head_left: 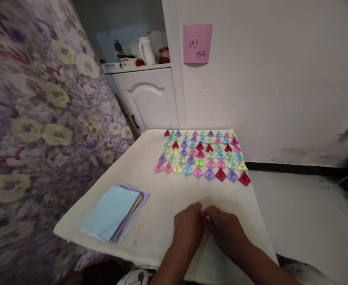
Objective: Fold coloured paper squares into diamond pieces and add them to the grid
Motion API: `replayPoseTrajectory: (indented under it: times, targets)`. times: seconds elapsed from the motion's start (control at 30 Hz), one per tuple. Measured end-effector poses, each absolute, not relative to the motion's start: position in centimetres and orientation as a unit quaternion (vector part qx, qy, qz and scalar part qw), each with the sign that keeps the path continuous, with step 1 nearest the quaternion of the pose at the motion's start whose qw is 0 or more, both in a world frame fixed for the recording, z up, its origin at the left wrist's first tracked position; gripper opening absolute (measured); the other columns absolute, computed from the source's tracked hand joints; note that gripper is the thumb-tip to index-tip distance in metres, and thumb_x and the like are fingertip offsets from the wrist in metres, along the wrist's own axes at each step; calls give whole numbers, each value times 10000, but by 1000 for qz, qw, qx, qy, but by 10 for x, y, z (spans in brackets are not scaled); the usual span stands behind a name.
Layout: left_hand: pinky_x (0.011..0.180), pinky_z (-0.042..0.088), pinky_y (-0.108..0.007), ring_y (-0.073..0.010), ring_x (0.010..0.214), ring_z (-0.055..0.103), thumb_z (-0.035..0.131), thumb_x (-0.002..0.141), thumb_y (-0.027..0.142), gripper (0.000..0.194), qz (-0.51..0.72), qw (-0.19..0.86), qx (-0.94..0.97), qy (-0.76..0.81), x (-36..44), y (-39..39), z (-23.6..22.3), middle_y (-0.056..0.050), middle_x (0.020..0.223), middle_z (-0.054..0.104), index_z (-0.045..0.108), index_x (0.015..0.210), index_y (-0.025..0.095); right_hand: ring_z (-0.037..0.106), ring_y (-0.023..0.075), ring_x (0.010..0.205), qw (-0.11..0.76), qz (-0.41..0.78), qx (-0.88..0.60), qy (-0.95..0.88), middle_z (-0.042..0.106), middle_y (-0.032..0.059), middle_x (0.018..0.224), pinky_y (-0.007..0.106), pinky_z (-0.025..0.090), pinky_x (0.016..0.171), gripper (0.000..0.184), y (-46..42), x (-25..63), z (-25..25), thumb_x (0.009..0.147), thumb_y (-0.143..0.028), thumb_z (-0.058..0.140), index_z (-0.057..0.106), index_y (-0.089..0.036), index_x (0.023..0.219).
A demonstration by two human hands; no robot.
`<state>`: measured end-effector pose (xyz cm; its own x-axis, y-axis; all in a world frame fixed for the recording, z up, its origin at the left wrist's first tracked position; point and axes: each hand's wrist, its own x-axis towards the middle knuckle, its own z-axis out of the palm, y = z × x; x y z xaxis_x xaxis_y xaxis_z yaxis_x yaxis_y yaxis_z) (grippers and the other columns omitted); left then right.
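Observation:
My left hand (188,223) and my right hand (225,226) meet close together over the near right part of the table. Pinched between their fingertips is a small piece of pink paper (204,215); most of it is hidden by the fingers. Beyond the hands, rows of small folded paper pieces (199,162) in red, pink, purple, blue, green and yellow lie on the far part of the table. To the left of my hands rests a stack of paper sheets (111,209), light blue on top, with other colours showing along its edge.
A cream cloth covers the table (132,166). Floral curtain (58,118) hangs along the left side. Behind stand a white cabinet (150,99) and a shelf with a white jug (147,51). A pink note (197,43) is stuck to the wall.

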<state>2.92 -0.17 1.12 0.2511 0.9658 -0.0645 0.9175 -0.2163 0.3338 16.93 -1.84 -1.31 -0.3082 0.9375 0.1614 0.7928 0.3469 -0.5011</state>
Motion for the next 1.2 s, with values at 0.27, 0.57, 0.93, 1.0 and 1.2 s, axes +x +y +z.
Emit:
replayPoseTrajectory:
  times: [0.27, 0.57, 0.93, 1.0, 1.2]
  targets:
    - [654, 366, -247, -169, 795, 595, 416, 830, 199, 193, 135, 236, 762, 587, 19, 4, 10, -15, 847, 664, 597, 884, 236, 592, 151, 699, 201, 170, -548, -794, 620, -10, 811, 238, 298, 572, 137, -18, 173, -10, 872, -147, 399, 509, -220, 837]
    - [653, 374, -223, -133, 725, 527, 406, 840, 186, 231, 169, 279, 791, 519, 3, 3, 22, -7, 799, 532, 630, 840, 242, 588, 136, 692, 187, 169, -553, -794, 590, -23, 829, 220, 302, 565, 124, -13, 177, -9, 841, -137, 437, 516, -232, 836]
    - [620, 323, -233, -134, 714, 515, 418, 797, 115, 175, 148, 246, 807, 516, 0, 3, 16, -1, 777, 538, 563, 758, 204, 570, 123, 670, 180, 171, -553, -795, 550, -12, 824, 212, 315, 566, 130, -13, 176, -11, 846, -131, 416, 504, -214, 798]
    - [611, 315, -236, -135, 703, 515, 419, 800, 124, 168, 139, 238, 807, 522, 0, 4, 14, 0, 769, 545, 561, 757, 203, 565, 119, 665, 180, 170, -553, -795, 545, -7, 830, 213, 313, 563, 142, -13, 176, -9, 850, -129, 407, 512, -213, 807]
    - [629, 327, -238, -145, 733, 533, 431, 814, 167, 164, 124, 241, 808, 523, 0, 5, 15, -6, 795, 570, 583, 769, 209, 532, 111, 646, 177, 153, -529, -815, 526, -11, 931, 226, 285, 543, 157, -14, 174, -3, 850, -172, 438, 563, -265, 858]
